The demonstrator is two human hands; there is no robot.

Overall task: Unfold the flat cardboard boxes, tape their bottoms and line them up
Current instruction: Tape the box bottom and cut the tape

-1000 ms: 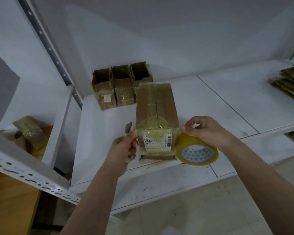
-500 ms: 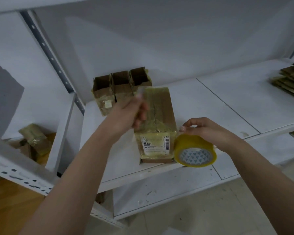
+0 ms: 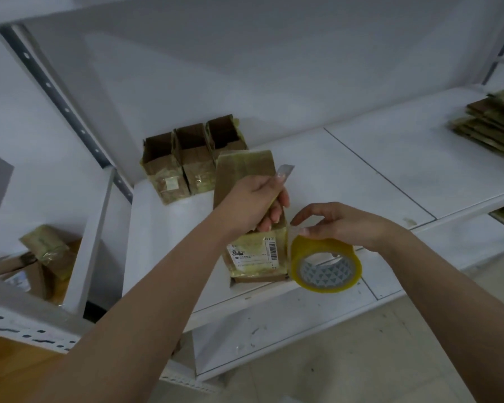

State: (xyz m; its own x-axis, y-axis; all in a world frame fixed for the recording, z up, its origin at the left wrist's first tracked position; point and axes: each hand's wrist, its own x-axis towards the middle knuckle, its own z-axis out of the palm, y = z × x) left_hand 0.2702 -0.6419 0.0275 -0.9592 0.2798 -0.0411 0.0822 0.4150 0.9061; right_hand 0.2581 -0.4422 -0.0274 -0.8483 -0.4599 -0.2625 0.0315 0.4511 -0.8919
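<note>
A cardboard box (image 3: pixel 242 173) stands upside down near the white shelf's (image 3: pixel 361 170) front edge, its white label (image 3: pixel 253 254) facing me. My left hand (image 3: pixel 253 202) rests on the box's upturned bottom and grips a small cutter blade (image 3: pixel 285 171), whose tip sticks out past my fingers. My right hand (image 3: pixel 341 225) holds a yellow tape roll (image 3: pixel 326 266) against the box's right side and pinches the tape's loose end at the box's corner. Three unfolded boxes (image 3: pixel 192 158) stand open-topped in a row at the back of the shelf.
A stack of flat cardboard boxes (image 3: pixel 492 120) lies at the shelf's far right. More boxes (image 3: pixel 41 257) sit on a lower shelf at the left, behind a perforated metal upright (image 3: pixel 56 94). Another shelf board (image 3: pixel 274 324) and the floor lie below.
My left hand moved from the box's left side up over its top and across to the right, carrying the blade. My right hand and the tape roll stayed by the box's right side.
</note>
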